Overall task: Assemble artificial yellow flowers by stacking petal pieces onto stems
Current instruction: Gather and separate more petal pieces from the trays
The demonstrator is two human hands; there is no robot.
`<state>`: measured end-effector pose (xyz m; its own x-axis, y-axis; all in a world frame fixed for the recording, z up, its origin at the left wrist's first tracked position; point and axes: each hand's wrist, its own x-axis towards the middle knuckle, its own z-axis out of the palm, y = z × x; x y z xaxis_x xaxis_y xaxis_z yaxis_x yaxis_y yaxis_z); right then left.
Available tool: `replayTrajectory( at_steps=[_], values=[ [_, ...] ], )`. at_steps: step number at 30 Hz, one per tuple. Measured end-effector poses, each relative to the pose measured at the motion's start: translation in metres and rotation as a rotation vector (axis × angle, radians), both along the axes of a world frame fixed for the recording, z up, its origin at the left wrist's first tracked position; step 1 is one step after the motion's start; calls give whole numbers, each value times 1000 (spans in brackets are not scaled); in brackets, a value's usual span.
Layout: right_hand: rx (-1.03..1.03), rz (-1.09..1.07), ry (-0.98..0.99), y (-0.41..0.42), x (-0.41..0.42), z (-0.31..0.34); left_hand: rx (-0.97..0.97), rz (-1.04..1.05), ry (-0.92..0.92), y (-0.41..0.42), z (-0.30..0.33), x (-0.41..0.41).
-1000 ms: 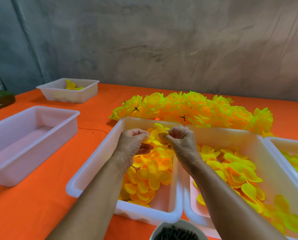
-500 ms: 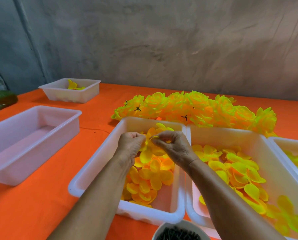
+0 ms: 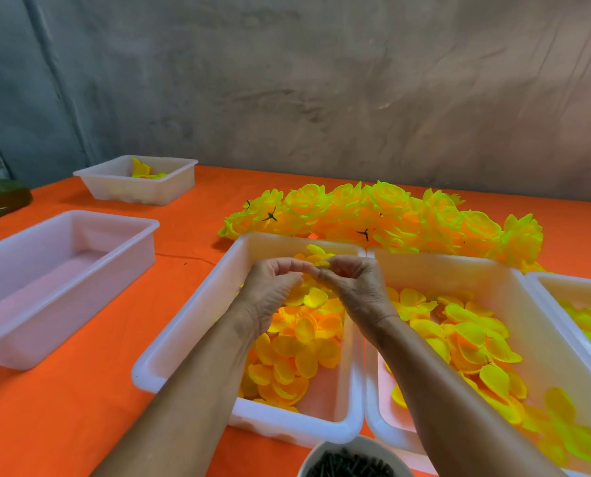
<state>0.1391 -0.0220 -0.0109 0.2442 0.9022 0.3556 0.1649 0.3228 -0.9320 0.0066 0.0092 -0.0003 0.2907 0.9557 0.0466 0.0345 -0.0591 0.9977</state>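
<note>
The left hand (image 3: 273, 287) and right hand (image 3: 352, 284) meet fingertip to fingertip above the middle tray (image 3: 190, 321), both pinching one small yellow petal piece (image 3: 321, 261); whether a stem is already inside it I cannot tell. The piece is thin and slack, so it could likely slip and drop among the loose petals (image 3: 304, 342) below, or tear if forced off-centre. The finished flowers (image 3: 390, 218) lie behind on the table (image 3: 80, 407), the bowl of dark stems (image 3: 349, 466) near the front edge.
</note>
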Motion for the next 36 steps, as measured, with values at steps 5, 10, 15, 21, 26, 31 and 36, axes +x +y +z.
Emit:
replayTrajectory(
  at_steps=[5,10,15,21,26,31,36],
  values=[
    [-25,-88,3,1,2,-1,40,9,27,-2,1,0],
    [-17,-86,-1,-1,3,-1,156,8,90,-1,-3,0],
    [-114,-58,-3,2,2,-1,332,57,244,3,-6,1],
    [-51,-157,-210,1,-2,1,366,84,284,4,-6,0],
    [-30,-194,-230,-2,1,3,323,21,181,-2,-2,-2],
    [28,-290,-225,-2,1,3,196,-14,108,-5,2,3],
    [78,-330,-244,-3,2,3,197,34,20,-2,1,2]
  ],
)
